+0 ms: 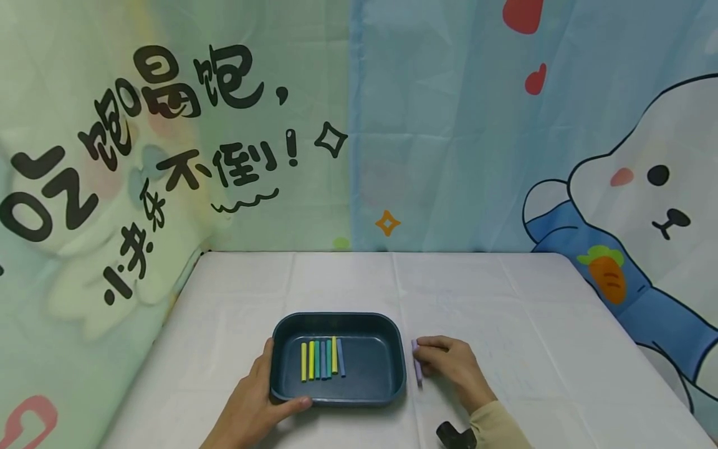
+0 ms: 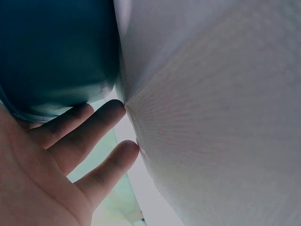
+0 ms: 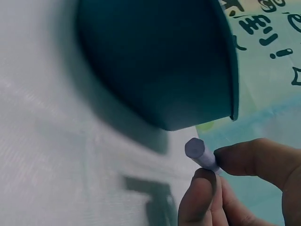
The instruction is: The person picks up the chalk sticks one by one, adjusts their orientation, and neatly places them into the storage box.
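A dark blue rectangular tray (image 1: 373, 390) sits on the white table, with several yellow, green and blue sticks (image 1: 323, 360) lined up side by side in its left half. At the tray's left side and near-left corner rests my left hand (image 1: 255, 394), thumb along the near wall. Its fingers (image 2: 87, 136) extend fairly straight in the left wrist view, beside the tray wall. Just right of the tray, my right hand (image 1: 450, 363) pinches a thin lilac stick (image 3: 196, 149) between thumb and fingertips. Its six-sided end faces the right wrist camera. The stick's lower end points toward the tabletop.
White cloth covers the table (image 1: 505, 349) around the tray. Behind it hangs a printed backdrop (image 1: 437, 156) with lettering and a cartoon bear, wrapping along the left side. A black device (image 1: 455, 435) is at the right wrist.
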The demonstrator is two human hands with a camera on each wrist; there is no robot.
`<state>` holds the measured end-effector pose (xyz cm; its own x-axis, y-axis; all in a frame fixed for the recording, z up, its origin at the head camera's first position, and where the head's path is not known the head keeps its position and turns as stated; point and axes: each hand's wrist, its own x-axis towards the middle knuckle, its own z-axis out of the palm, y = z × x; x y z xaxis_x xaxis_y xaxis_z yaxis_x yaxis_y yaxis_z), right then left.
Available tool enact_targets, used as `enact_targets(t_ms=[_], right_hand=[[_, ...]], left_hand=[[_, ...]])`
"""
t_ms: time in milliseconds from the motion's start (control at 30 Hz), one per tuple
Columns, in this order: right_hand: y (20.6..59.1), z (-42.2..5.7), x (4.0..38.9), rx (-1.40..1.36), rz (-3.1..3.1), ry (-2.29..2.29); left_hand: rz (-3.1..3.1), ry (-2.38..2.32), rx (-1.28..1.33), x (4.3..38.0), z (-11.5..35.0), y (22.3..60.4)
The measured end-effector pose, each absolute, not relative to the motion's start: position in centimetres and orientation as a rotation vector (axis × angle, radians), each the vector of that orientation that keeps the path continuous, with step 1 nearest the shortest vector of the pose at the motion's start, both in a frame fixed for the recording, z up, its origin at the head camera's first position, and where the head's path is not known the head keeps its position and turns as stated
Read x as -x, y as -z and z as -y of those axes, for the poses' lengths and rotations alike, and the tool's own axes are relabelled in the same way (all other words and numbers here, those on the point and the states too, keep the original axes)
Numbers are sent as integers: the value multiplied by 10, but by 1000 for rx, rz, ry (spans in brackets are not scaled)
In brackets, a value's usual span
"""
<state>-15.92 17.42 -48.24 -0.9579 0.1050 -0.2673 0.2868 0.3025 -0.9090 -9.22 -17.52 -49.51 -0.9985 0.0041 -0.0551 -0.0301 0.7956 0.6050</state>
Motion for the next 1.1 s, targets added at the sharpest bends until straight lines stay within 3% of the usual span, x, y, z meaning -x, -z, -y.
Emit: enact_targets(t_ms=[1100], right_hand=[[435, -127, 171, -237, -2198, 2021]], left_hand=[[-2929, -963, 13, 90, 175, 494]])
